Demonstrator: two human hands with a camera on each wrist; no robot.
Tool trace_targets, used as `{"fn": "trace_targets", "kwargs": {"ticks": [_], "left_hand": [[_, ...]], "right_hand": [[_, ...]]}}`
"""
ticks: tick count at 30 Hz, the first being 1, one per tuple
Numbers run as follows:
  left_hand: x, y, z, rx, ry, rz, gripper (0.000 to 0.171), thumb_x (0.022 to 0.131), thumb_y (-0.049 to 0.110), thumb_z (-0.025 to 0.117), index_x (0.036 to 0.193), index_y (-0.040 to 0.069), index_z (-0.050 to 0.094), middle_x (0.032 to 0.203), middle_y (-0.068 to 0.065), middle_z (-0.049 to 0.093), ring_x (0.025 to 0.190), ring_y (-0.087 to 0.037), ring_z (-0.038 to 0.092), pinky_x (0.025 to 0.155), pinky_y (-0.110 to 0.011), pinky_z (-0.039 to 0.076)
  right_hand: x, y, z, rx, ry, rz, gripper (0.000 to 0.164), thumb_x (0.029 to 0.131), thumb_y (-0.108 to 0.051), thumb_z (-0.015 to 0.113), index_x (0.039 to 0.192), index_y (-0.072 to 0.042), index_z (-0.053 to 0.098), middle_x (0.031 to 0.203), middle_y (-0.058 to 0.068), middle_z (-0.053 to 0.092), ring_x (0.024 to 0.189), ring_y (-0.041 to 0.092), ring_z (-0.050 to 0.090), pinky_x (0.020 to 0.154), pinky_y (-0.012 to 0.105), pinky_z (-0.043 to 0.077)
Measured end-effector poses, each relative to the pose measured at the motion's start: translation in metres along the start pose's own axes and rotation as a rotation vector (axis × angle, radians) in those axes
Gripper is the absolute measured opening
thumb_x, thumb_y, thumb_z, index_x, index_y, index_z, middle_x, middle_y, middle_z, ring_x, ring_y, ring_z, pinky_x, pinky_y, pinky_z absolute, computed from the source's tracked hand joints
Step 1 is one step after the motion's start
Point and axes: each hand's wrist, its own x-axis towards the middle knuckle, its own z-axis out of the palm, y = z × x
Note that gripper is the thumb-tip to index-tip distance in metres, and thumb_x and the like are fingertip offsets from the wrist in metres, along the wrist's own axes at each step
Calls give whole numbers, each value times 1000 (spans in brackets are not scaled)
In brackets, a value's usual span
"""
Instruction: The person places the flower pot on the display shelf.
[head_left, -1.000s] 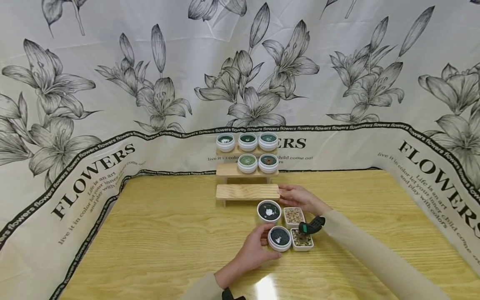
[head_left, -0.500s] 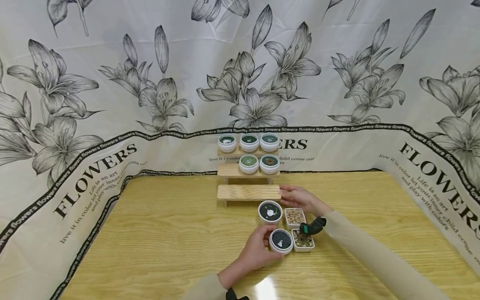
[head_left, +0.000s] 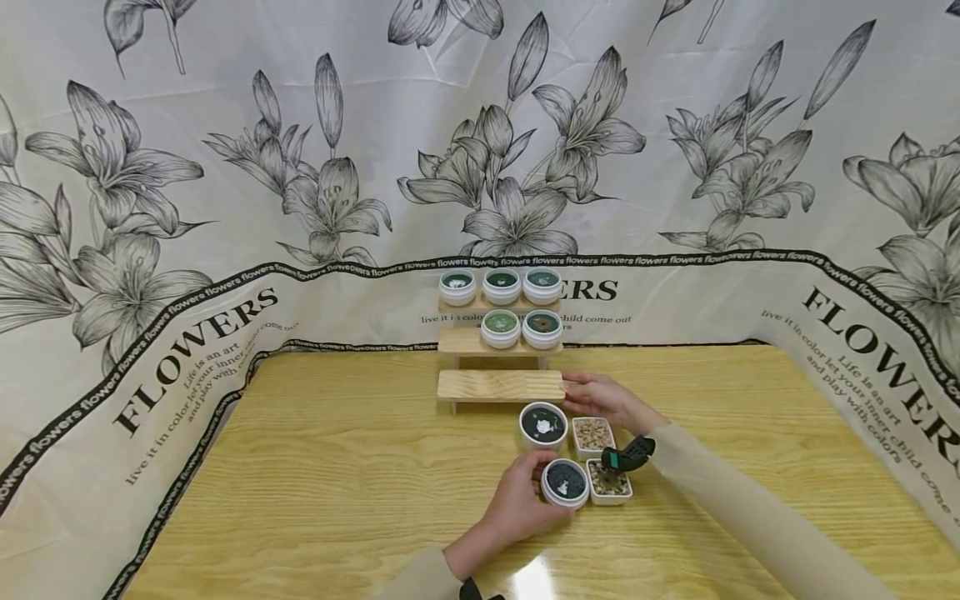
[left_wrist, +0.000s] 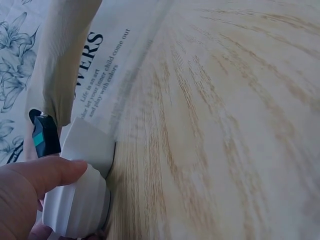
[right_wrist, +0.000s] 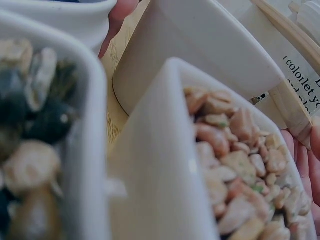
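My left hand point(head_left: 517, 502) grips a round white pot point(left_wrist: 82, 202), its thumb on the near side and its fingers on the far side. Dark matter with a white patch fills this pot's top in the head view. Behind it stands a second round pot point(head_left: 543, 425) with a dark top and a white shape. My right hand point(head_left: 606, 400) pinches the right end of a bare wooden shelf point(head_left: 498, 386), the lowest of a stepped stand. Thumb and fingers show beside the shelf's end in the right wrist view. Some left fingers are hidden behind the pot.
Two square white dishes hold pebbles: a pinkish dish point(head_left: 593, 437) and a mixed dark one point(head_left: 611, 483), close beside the round pots. Two pots stand on the middle shelf point(head_left: 459, 340), three on the top shelf point(head_left: 499, 305). A flower-printed cloth point(head_left: 337, 200) hangs behind the wooden table point(head_left: 337, 467).
The head view has shifted slightly, so everything sits a little further right and lower. Both hands keep their holds; no thing has clearly moved on the table.
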Motion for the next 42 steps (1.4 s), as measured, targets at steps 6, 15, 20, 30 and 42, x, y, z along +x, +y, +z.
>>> {"fn": "trace_targets", "kwargs": {"ticks": [6,15,20,30,42], "left_hand": [[-3,2,-1,12,1,-12,65,60,1,85,119,-2,57,108,-9,62,91,-5,57,77,-14,51],[-8,-1,-7,70,54,-28,62,59,5,84,116,1,59,104,-5,62,88,-2,56,75,-14,50],[-11,-3,-11,83,81,-48,62,60,6,83,116,0,58,106,-5,60,87,-2,55,75,-14,49],[-12,-5,-22,97,120,-59,62,61,5,83,117,0,57,105,-5,59,89,-6,56,76,-16,50],[-14,-6,-43,70,184,-101,64,61,7,85,119,0,56,109,-9,59,89,-11,57,76,-16,50]], "right_hand": [[-3,-1,1,18,10,9,64,99,-10,49,149,10,14,98,-5,63,85,1,64,82,17,55],[-5,-2,2,8,0,-7,63,99,-10,48,149,10,14,102,-5,63,87,1,64,84,17,55],[-5,-1,1,3,-9,-10,62,100,-9,46,149,10,12,96,-9,63,87,1,64,83,17,54],[-4,0,-1,1,-26,-32,65,100,-10,47,149,11,11,98,-8,63,89,3,64,85,18,55],[-3,0,1,29,-30,-19,62,100,-8,45,149,11,10,96,-9,63,88,2,64,85,17,54]]}}
